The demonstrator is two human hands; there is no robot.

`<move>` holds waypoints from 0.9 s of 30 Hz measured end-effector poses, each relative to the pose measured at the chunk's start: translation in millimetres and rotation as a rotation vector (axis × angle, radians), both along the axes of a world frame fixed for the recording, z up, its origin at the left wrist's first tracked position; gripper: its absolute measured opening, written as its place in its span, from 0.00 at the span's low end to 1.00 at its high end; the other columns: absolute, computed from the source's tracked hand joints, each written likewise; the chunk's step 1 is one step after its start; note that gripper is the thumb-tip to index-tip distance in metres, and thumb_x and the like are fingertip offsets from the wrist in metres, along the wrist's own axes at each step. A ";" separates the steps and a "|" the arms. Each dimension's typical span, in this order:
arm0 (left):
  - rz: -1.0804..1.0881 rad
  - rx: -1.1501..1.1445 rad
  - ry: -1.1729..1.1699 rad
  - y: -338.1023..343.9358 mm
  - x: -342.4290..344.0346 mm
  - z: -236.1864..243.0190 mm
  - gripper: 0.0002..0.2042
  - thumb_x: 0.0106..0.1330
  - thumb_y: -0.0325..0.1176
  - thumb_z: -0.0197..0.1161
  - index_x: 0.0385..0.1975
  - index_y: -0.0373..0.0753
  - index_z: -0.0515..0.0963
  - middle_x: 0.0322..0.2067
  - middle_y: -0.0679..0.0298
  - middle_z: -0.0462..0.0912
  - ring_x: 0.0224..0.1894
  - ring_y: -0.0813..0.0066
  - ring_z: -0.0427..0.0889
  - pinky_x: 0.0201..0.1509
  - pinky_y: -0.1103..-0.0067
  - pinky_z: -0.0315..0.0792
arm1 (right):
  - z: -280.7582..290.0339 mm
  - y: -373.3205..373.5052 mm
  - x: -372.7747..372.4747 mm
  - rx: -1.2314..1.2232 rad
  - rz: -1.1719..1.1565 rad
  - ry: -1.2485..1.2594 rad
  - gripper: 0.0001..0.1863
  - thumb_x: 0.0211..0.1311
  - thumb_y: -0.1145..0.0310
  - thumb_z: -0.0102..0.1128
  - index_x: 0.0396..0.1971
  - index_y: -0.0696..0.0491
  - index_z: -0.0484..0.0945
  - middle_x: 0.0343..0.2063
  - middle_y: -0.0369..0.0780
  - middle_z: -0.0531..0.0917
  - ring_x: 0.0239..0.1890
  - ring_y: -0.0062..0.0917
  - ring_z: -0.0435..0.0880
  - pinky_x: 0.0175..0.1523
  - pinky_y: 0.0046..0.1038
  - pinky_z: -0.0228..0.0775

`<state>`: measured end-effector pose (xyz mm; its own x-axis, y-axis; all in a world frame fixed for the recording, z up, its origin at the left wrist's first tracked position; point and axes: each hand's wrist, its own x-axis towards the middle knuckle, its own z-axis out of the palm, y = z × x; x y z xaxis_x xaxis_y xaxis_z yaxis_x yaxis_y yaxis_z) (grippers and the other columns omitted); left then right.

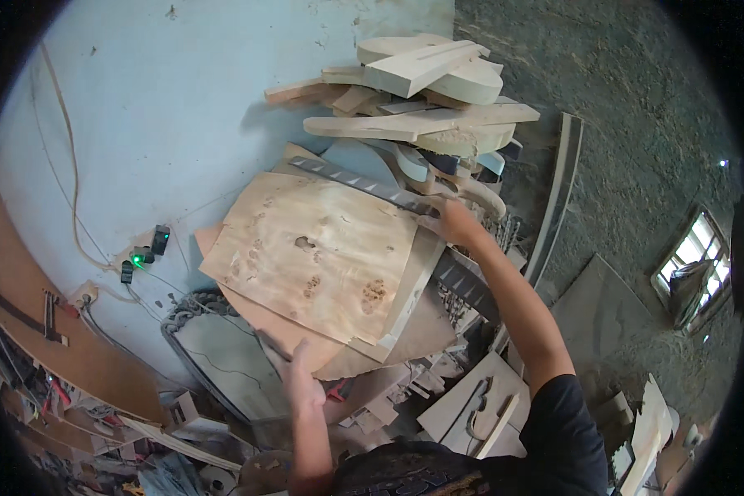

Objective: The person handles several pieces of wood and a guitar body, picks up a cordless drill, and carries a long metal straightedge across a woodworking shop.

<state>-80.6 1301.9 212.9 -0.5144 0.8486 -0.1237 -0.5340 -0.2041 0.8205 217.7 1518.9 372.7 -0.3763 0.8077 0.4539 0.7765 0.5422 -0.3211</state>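
A pale veneer sheet (322,248) with brown knots lies over an orange-tan sheet (256,310) and other thin sheets, tilted across the middle. My left hand (300,382) grips the near edge of the orange-tan sheet, thumb on top; its lower fingers are partly hidden. At the far right corner, my right hand (455,221) is closed on the edge of the veneer sheet, beside a dark strip with pale triangular marks (355,182). That strip runs along the sheet's far edge. How many sheets each hand holds, I cannot tell.
Cut wooden pieces (426,120) are piled beyond the sheets. A carved dark frame (215,355) leans against the pale blue wall (157,99), near plugs with a green light (138,259). Right of my arm stands a long metal-like bar (554,198); tools and scraps clutter the lower left.
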 end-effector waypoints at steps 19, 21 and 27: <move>0.011 0.054 -0.194 17.8 12.1 48.8 0.30 0.62 0.50 0.56 0.62 0.42 0.63 0.57 0.58 0.71 0.57 0.59 0.73 0.57 0.62 0.71 | 9.3 -111.0 63.1 -0.412 -0.237 -0.252 0.46 0.38 0.56 0.70 0.63 0.50 0.62 0.49 0.56 0.76 0.51 0.47 0.77 0.54 0.40 0.70; -0.074 0.076 -0.220 29.1 10.5 34.5 0.31 0.62 0.50 0.56 0.62 0.41 0.63 0.57 0.58 0.71 0.57 0.59 0.73 0.56 0.62 0.71 | 15.5 -120.1 85.3 -0.343 -0.226 -0.267 0.45 0.37 0.59 0.70 0.62 0.52 0.65 0.50 0.55 0.76 0.52 0.46 0.76 0.55 0.39 0.70; -0.084 0.153 -0.299 40.5 2.9 12.4 0.38 0.63 0.34 0.57 0.70 0.42 0.44 0.67 0.57 0.54 0.66 0.61 0.60 0.67 0.65 0.58 | 40.9 -134.1 83.0 -0.441 -0.185 -0.223 0.46 0.35 0.62 0.70 0.60 0.60 0.65 0.47 0.55 0.79 0.52 0.44 0.78 0.58 0.35 0.69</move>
<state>-77.6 1342.4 225.3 -0.4020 0.9069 -0.1263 -0.7666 -0.2579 0.5880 300.7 1384.8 413.5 -0.2576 0.9661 -0.0185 0.9220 0.2401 -0.3037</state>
